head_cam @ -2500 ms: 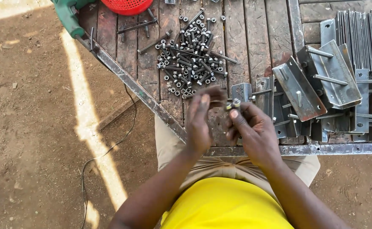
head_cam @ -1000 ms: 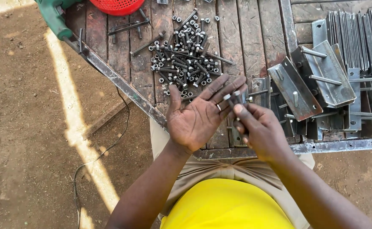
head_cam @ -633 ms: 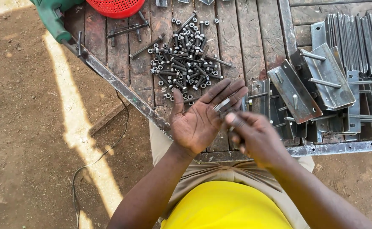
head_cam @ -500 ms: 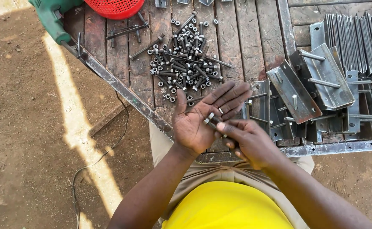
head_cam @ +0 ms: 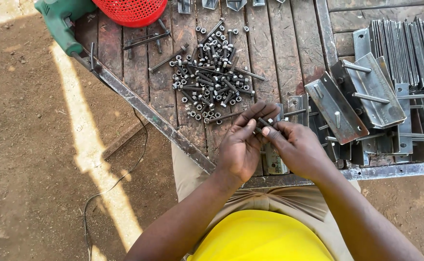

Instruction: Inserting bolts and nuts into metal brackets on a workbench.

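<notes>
The wooden surface (head_cam: pixel 275 58) carries, on the right, brackets (head_cam: pixel 361 96) already fitted with bolts and a stack of bare plates (head_cam: pixel 410 48) waiting. Far left, the bolt pile (head_cam: pixel 212 77) looks plentiful. Near me, my left hand (head_cam: pixel 241 145) and right hand (head_cam: pixel 296 150) pinch one bolt (head_cam: pixel 264 123) together, so I judge much remains.

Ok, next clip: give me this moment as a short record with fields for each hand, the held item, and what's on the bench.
left hand: fingers pinch the bolt from the left
right hand: fingertips on the same bolt from the right
bolt: small, dark, held between both hands above the bench edge
bench: worn wooden planks in a metal frame
pile of bolts and nuts: loose, behind the hands
metal brackets: stacked at right
red basket: top edge
green power tool: top left corner
</notes>
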